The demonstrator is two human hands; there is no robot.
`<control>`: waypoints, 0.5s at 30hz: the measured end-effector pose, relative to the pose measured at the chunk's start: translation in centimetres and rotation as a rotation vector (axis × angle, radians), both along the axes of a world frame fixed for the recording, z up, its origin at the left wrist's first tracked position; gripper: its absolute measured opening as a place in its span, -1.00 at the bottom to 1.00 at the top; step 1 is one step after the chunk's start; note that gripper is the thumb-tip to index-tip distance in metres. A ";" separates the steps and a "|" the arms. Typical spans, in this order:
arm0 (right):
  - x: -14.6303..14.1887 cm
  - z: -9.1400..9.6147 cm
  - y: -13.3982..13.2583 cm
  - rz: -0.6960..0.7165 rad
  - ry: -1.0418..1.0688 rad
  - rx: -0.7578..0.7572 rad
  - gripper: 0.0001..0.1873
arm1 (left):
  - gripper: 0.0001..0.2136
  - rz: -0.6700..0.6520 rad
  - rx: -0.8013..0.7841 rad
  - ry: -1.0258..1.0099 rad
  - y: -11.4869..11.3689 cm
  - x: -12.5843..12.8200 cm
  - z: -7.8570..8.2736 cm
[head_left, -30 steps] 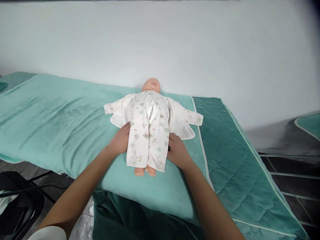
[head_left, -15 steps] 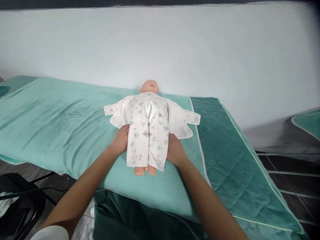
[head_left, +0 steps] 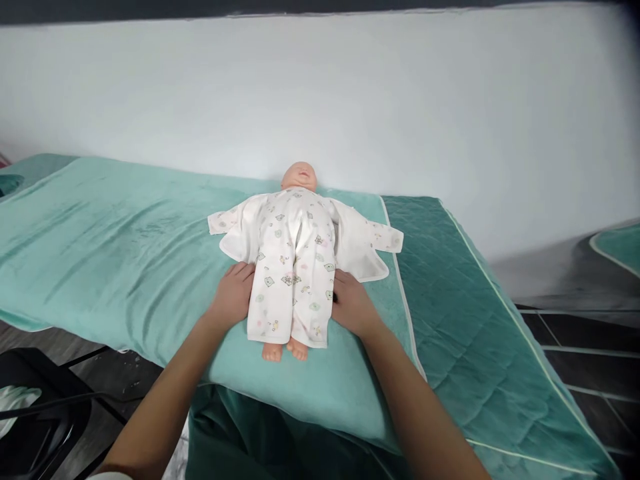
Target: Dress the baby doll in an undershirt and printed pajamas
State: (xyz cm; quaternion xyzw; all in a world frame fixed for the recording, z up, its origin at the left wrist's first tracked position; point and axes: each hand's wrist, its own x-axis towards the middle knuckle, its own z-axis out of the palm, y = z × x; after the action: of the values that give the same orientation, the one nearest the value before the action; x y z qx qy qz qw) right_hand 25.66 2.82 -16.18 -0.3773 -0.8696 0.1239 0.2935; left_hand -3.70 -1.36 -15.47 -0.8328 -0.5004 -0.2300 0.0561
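Note:
A baby doll (head_left: 299, 177) lies on its back on a light green towel (head_left: 125, 247), its head toward the wall. It wears white printed trousers (head_left: 290, 287) and lies on an open white printed jacket (head_left: 357, 243) spread to both sides. My left hand (head_left: 233, 300) rests flat on the towel against the left trouser leg, fingers stretched out. My right hand (head_left: 350, 303) lies against the right trouser leg, its fingertips hidden at the cloth's edge. The doll's bare feet (head_left: 285, 350) stick out below the trouser hems.
The towel covers a bed with a darker green quilted cover (head_left: 465, 300) showing at the right. A white wall (head_left: 320, 93) runs behind it. A black chair (head_left: 40, 413) stands at lower left on a dark floor. Another green-covered bed corner (head_left: 617, 247) shows at far right.
Both hands have slid a little down the trouser legs toward the feet, and the trousers and doll's legs have shifted slightly toward me and to the left.

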 end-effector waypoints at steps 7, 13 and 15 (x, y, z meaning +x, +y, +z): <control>1.3 0.3 0.3 -0.347 0.311 -0.121 -0.82 | -0.74 0.214 -0.102 -0.386 2.8 -1.7 0.3; 6.0 -1.3 3.9 -0.865 0.169 -0.046 -0.62 | -0.71 0.647 -0.078 -0.342 6.2 -4.5 -0.1; 6.6 -1.3 4.5 -0.915 0.054 -0.096 -0.56 | -0.65 0.756 -0.079 -0.298 6.8 -4.8 -0.1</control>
State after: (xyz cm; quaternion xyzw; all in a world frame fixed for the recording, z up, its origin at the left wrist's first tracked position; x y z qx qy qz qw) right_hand 32.29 7.33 -17.46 -0.7322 -0.5989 0.0316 0.3228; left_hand -8.53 5.48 -15.58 -0.5494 -0.7823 -0.2919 0.0314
